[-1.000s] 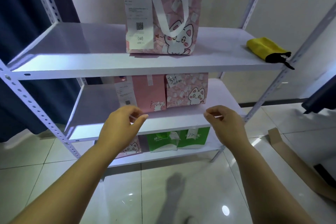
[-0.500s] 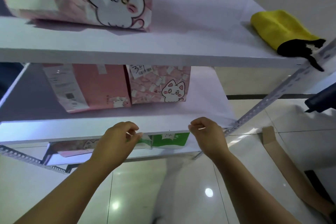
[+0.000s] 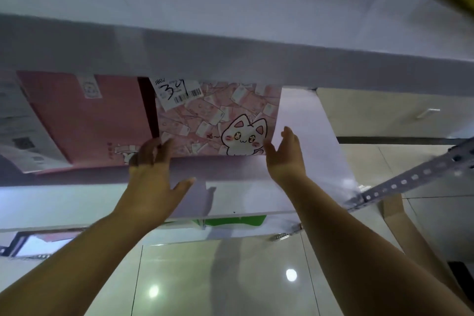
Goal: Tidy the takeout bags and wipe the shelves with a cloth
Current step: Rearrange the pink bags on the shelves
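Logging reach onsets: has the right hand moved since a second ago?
Yes. The right hand went forward past the front edge of the middle shelf, to the right side of the cat bag.

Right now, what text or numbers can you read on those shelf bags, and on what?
"34", handwritten, on the white label of the cat-print bag.
"802", printed above it; leading character unclear.
Sticker on the plain pink bag: blurred.
Long receipt at left: too blurred.
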A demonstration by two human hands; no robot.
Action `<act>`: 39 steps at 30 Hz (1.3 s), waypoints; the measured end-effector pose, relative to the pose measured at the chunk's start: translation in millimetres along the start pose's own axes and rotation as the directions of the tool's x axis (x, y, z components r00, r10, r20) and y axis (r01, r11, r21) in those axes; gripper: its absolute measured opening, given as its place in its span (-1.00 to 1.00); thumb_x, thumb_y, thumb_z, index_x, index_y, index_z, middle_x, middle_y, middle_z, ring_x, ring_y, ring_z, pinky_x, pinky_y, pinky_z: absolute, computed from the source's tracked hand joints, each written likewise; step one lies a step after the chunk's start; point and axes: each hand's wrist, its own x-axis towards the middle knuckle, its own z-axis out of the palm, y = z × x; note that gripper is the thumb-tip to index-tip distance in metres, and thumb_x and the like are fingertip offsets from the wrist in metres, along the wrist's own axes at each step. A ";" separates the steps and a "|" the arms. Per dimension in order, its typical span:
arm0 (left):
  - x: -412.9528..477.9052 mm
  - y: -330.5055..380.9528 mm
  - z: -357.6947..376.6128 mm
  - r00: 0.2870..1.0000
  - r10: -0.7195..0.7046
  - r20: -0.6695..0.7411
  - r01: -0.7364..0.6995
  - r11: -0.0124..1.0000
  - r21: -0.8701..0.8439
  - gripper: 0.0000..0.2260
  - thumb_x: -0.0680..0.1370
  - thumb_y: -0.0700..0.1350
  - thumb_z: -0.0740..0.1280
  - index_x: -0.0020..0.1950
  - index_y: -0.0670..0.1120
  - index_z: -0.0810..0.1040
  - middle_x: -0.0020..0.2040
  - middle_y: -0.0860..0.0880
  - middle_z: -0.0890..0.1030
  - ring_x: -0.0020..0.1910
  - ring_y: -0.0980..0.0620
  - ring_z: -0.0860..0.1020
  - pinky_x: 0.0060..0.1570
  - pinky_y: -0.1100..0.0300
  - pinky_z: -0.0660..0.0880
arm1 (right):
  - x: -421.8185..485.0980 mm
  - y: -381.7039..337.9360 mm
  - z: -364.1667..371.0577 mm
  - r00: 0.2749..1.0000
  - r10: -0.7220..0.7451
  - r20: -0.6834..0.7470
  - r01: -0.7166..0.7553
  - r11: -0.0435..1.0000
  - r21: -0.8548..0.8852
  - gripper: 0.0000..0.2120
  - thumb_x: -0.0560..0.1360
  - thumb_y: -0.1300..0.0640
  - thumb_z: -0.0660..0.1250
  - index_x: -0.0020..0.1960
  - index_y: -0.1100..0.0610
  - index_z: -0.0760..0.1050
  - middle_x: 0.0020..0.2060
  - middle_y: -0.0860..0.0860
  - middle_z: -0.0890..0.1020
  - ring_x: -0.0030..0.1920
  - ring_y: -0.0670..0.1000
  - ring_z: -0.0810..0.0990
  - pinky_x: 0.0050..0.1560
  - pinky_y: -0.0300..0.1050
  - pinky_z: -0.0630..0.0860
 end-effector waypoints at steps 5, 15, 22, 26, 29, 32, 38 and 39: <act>13.1 -7.3 3.8 0.999 0.030 -0.029 -0.029 0.999 0.038 -0.26 0.41 0.01 0.44 0.48 -0.13 0.16 0.43 -0.19 0.13 0.41 -0.20 0.10 0.33 -0.05 0.18 | 17.0 -3.8 13.0 0.997 -0.033 -0.070 0.042 0.991 0.126 -0.77 0.60 0.05 0.14 0.21 0.10 0.41 0.18 0.07 0.49 0.03 0.04 0.52 -0.04 -0.10 0.54; 14.0 9.3 7.0 0.996 -0.027 -0.083 0.015 0.990 -0.142 -0.16 0.42 -0.11 0.46 0.51 -0.19 0.00 0.28 -0.20 0.24 0.21 -0.14 0.28 0.10 0.08 0.33 | -9.3 22.8 -2.1 0.990 0.008 -0.143 0.013 0.990 0.144 -0.89 0.54 0.16 0.08 -0.06 0.02 0.38 -0.25 -0.12 0.51 -0.25 -0.09 0.52 -0.35 -0.22 0.46; -3.6 23.1 15.3 0.993 -0.112 0.041 0.119 0.935 -0.333 -0.69 0.54 -0.21 0.26 0.27 -0.11 0.35 0.07 -0.12 0.52 -0.01 -0.12 0.51 -0.05 0.14 0.42 | -59.2 55.0 -25.8 0.988 0.025 -0.152 -0.010 0.995 0.102 -0.81 0.56 0.28 0.04 -0.03 0.05 0.38 -0.20 -0.06 0.55 -0.17 0.01 0.57 -0.24 -0.11 0.55; -28.0 27.2 18.5 0.991 -0.135 0.003 0.125 0.916 -0.381 -0.87 0.55 -0.19 0.25 0.08 -0.05 0.42 -0.08 0.02 0.52 -0.15 0.02 0.48 -0.15 0.19 0.37 | -88.2 63.5 -40.5 0.986 0.081 -0.146 -0.066 0.992 0.107 -0.82 0.55 0.28 0.06 -0.01 0.09 0.41 -0.11 0.06 0.60 -0.09 0.11 0.59 -0.07 0.12 0.58; -50.9 30.4 15.8 0.989 -0.145 0.007 0.137 0.914 -0.382 -0.91 0.55 -0.19 0.26 -0.05 0.00 0.39 -0.18 0.07 0.51 -0.22 0.08 0.49 -0.27 0.24 0.37 | -109.2 68.5 -52.2 0.983 0.116 -0.143 -0.105 0.991 0.080 -0.79 0.51 0.31 0.09 0.01 0.19 0.48 -0.08 0.09 0.62 -0.07 0.13 0.58 -0.06 0.08 0.57; -78.0 30.9 10.6 0.983 -0.184 0.027 0.180 0.911 -0.372 -0.91 0.54 -0.18 0.27 -0.03 -0.01 0.41 -0.19 0.10 0.50 -0.26 0.18 0.47 -0.36 0.34 0.32 | -133.5 69.0 -59.3 0.975 0.171 -0.142 -0.160 0.983 0.088 -0.78 0.51 0.28 0.11 0.02 0.22 0.52 -0.09 0.11 0.63 -0.09 0.14 0.58 -0.05 0.09 0.56; -142.5 13.9 -18.8 0.978 -0.209 0.021 0.201 0.901 -0.385 -0.88 0.51 -0.19 0.30 0.02 -0.02 0.49 -0.13 0.10 0.55 -0.22 0.13 0.49 -0.36 0.40 0.29 | -206.2 54.6 -63.8 0.955 0.254 -0.151 -0.218 0.951 0.221 -0.84 0.54 0.22 0.16 0.04 0.18 0.50 -0.13 0.05 0.62 -0.13 0.07 0.60 -0.10 0.06 0.58; -153.6 8.1 -26.0 0.978 -0.210 0.017 0.199 0.893 -0.403 -0.88 0.51 -0.19 0.31 0.02 -0.01 0.50 -0.13 0.11 0.56 -0.21 0.14 0.51 -0.34 0.40 0.31 | -218.4 50.6 -62.7 0.956 0.253 -0.150 -0.213 0.947 0.239 -0.85 0.54 0.22 0.17 0.01 0.17 0.50 -0.15 0.04 0.62 -0.14 0.05 0.60 -0.13 0.02 0.58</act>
